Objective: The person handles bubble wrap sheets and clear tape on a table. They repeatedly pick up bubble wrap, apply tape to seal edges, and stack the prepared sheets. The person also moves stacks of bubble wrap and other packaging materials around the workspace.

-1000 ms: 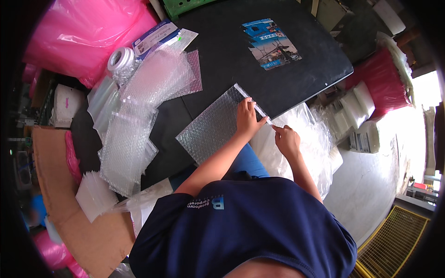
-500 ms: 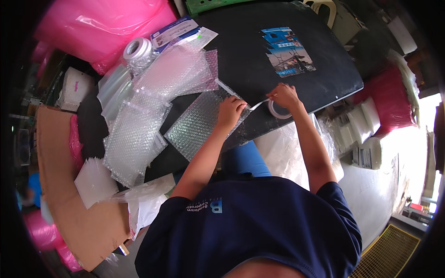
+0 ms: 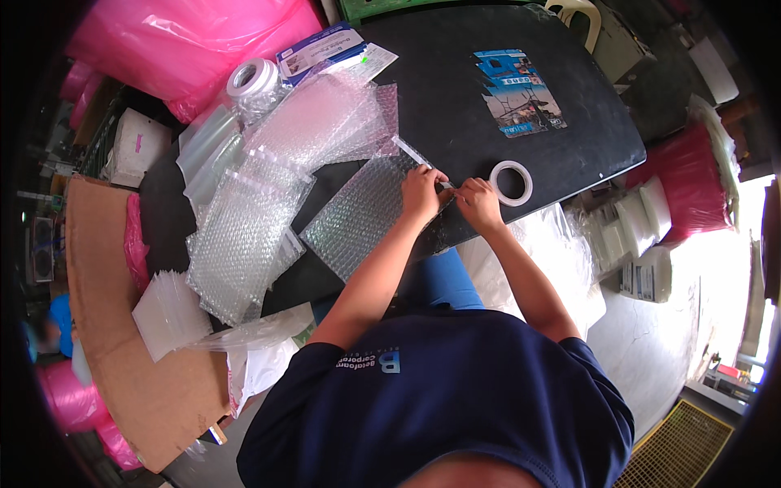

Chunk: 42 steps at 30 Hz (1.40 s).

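A bubble wrap pouch (image 3: 358,215) lies on the black table (image 3: 455,106) in front of me. My left hand (image 3: 421,191) presses on its right edge. My right hand (image 3: 478,202) is beside it, fingertips pinching a short strip of clear tape at the pouch's edge. Both hands nearly touch. A roll of clear tape (image 3: 511,182) lies on the table just right of my right hand.
A stack of bubble wrap pouches (image 3: 244,236) and more sheets (image 3: 325,118) lie to the left. Another tape roll (image 3: 252,79), a blue-white packet (image 3: 321,50), a printed blue card (image 3: 519,91), pink bags (image 3: 179,41), cardboard (image 3: 122,325) surround the table.
My right hand came from the white bags below the table, held the tape roll up at the pouch, then set it on the table. Now both hands meet at the pouch's edge.
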Each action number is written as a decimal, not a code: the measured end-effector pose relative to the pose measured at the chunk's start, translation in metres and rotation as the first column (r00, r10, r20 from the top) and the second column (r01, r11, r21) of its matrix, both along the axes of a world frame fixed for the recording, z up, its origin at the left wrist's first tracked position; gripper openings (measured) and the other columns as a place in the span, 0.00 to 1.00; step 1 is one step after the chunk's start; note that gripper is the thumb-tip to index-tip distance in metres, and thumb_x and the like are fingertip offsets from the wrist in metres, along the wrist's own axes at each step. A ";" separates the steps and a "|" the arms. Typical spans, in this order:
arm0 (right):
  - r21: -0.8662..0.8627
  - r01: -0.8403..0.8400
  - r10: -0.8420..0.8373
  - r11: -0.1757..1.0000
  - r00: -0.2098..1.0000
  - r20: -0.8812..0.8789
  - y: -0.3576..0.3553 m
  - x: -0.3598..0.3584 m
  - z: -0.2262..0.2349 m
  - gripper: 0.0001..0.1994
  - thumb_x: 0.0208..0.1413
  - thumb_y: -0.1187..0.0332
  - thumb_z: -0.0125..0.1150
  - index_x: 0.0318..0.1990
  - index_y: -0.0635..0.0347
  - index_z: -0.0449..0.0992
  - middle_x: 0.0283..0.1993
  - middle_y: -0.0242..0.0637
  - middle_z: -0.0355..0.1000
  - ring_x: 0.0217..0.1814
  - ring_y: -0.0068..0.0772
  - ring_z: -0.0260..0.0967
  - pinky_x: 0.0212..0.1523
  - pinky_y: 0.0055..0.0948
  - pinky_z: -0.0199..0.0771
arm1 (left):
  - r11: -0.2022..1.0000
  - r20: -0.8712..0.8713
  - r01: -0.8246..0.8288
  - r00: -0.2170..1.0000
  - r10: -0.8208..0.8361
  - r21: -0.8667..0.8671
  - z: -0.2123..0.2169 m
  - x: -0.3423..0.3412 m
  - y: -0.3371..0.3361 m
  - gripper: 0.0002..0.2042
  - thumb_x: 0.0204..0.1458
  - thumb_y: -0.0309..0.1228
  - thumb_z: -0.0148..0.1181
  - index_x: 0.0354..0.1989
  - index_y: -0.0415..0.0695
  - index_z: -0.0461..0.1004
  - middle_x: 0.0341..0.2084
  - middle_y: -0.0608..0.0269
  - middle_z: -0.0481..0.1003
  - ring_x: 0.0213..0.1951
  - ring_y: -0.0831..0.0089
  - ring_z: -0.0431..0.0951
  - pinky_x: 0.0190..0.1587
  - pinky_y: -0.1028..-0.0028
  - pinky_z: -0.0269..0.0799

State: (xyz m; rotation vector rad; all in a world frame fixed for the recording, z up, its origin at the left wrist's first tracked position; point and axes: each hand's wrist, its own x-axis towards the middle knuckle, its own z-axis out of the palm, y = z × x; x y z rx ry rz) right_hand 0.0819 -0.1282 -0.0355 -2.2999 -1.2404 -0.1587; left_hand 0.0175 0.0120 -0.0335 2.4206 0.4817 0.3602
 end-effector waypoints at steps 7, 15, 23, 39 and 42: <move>0.212 0.240 -0.083 0.947 0.824 -0.561 -0.005 0.020 0.003 0.05 0.38 0.76 0.54 0.26 0.67 0.72 0.30 0.42 0.71 0.32 0.41 0.70 0.35 0.28 0.70 | 1.000 -0.018 -0.008 1.000 0.008 -0.008 -0.001 0.000 -0.004 0.12 0.36 0.36 0.66 0.31 0.51 0.74 0.34 0.68 0.69 0.43 0.64 0.67 0.45 0.62 0.62; 0.113 0.558 -0.567 0.822 0.820 0.073 -0.005 -0.009 0.041 0.30 0.39 0.62 0.59 0.53 0.58 0.61 0.59 0.58 0.48 0.64 0.60 0.40 0.61 0.53 0.38 | 0.993 -0.105 0.066 0.992 -0.076 -0.098 -0.007 0.005 0.008 0.07 0.41 0.31 0.62 0.31 0.53 0.75 0.33 0.68 0.69 0.44 0.64 0.67 0.45 0.60 0.62; -0.379 0.527 -0.646 0.760 0.672 -0.362 -0.016 0.004 0.001 0.48 0.37 0.43 0.58 0.63 0.60 0.48 0.66 0.62 0.32 0.69 0.62 0.21 0.61 0.59 0.20 | 0.986 0.030 0.167 0.986 -0.167 -0.005 -0.007 -0.008 0.012 0.12 0.39 0.32 0.63 0.35 0.49 0.74 0.38 0.60 0.70 0.46 0.59 0.67 0.47 0.64 0.64; -0.138 0.435 -0.392 0.890 0.572 -0.721 -0.048 0.043 -0.001 0.45 0.43 0.35 0.52 0.62 0.58 0.52 0.67 0.46 0.43 0.69 0.42 0.34 0.64 0.38 0.29 | 0.969 -0.321 -0.234 0.915 0.246 0.078 0.047 -0.111 0.074 0.42 0.27 0.49 0.70 0.53 0.42 0.59 0.40 0.47 0.67 0.46 0.53 0.68 0.42 0.57 0.65; 0.157 0.542 -0.463 0.826 0.810 -0.360 -0.017 -0.009 0.042 0.42 0.43 0.45 0.62 0.60 0.61 0.54 0.57 0.49 0.57 0.60 0.44 0.54 0.60 0.39 0.47 | 0.993 -0.132 -0.085 0.989 0.073 -0.088 0.085 -0.137 0.082 0.24 0.42 0.38 0.63 0.44 0.38 0.63 0.36 0.47 0.71 0.40 0.53 0.72 0.40 0.62 0.67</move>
